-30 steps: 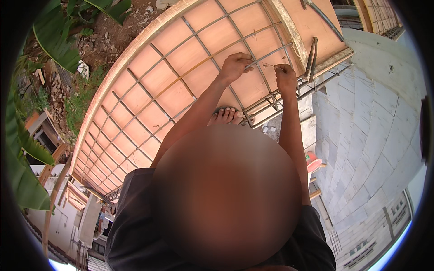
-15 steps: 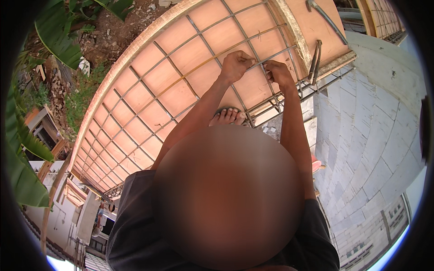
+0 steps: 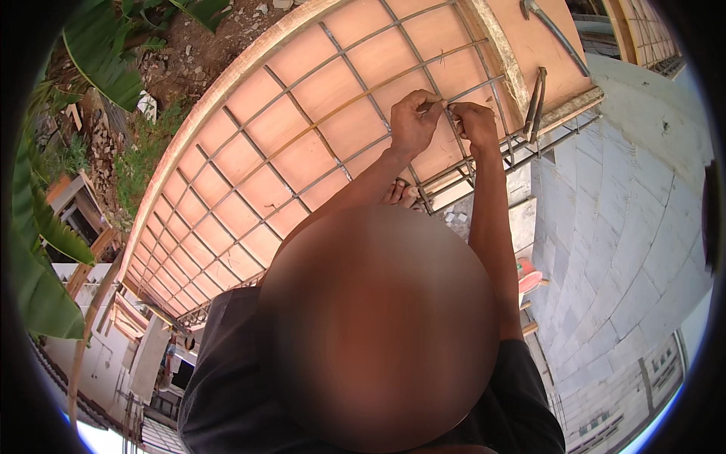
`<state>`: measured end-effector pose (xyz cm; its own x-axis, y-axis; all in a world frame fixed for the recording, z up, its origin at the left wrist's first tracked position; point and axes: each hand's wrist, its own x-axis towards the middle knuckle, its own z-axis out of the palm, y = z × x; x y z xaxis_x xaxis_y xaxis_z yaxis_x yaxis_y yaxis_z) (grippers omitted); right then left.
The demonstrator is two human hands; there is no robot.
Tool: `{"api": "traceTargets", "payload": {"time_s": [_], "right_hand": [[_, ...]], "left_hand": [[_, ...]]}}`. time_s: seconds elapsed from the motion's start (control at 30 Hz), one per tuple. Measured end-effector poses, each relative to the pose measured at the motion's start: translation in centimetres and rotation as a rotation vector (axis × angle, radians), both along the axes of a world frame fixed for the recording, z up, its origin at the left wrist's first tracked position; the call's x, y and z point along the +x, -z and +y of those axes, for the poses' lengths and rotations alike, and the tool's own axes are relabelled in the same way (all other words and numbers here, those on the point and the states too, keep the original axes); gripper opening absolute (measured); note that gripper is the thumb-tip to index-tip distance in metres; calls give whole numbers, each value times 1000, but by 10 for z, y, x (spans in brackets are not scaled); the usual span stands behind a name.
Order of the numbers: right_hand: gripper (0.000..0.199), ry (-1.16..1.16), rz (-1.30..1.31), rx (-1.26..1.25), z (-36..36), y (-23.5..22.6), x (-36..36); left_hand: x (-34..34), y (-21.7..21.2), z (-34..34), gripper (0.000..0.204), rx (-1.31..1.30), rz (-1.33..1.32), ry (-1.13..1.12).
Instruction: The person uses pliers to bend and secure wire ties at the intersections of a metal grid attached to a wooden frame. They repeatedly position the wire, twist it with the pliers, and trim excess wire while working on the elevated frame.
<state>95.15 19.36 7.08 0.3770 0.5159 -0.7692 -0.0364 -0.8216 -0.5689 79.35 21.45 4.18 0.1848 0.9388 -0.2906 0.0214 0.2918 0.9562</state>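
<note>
A grid of steel reinforcing bars (image 3: 302, 144) lies on an orange-brown formwork board (image 3: 249, 163). Both my hands meet at one bar crossing near the grid's right edge. My left hand (image 3: 413, 121) has its fingers pinched on a thin tie wire (image 3: 444, 106) at that crossing. My right hand (image 3: 476, 125) is closed on the same wire and bar from the other side, almost touching the left hand. The fingertips hide the crossing itself. My blurred head and dark shirt fill the lower middle.
My bare toes (image 3: 401, 193) rest on the bars below the hands. A grey block wall (image 3: 628, 227) drops away at the right, with a red object (image 3: 529, 274) beside it. Upright bar ends (image 3: 537, 91) stand at the board's corner. Soil and large leaves (image 3: 106, 68) lie left.
My right hand has moved left toward the left hand; the two now meet at one crossing instead of being apart on the bars.
</note>
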Motion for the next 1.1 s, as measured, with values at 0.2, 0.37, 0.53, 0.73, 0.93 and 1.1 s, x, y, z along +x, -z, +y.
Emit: {"api": "traceTargets", "payload": {"time_s": [0.2, 0.37, 0.53, 0.73, 0.93, 1.1], "right_hand": [[21, 239, 141, 89, -10, -29, -30], [22, 239, 107, 123, -13, -52, -42], [33, 87, -16, -7, 4, -70, -35], [31, -339, -430, 125, -2, -12, 9], [30, -669, -688, 109, -4, -9, 1], [32, -790, -692, 61, 8, -26, -24]], "left_hand": [[-4, -3, 0, 13, 56, 92, 103], [-10, -3, -8, 17, 191, 123, 120], [-10, 5, -2, 15, 249, 160, 171], [-13, 3, 2, 9, 145, 91, 236], [-11, 2, 18, 11, -86, 64, 295], [-6, 13, 17, 14, -65, 114, 216]]}}
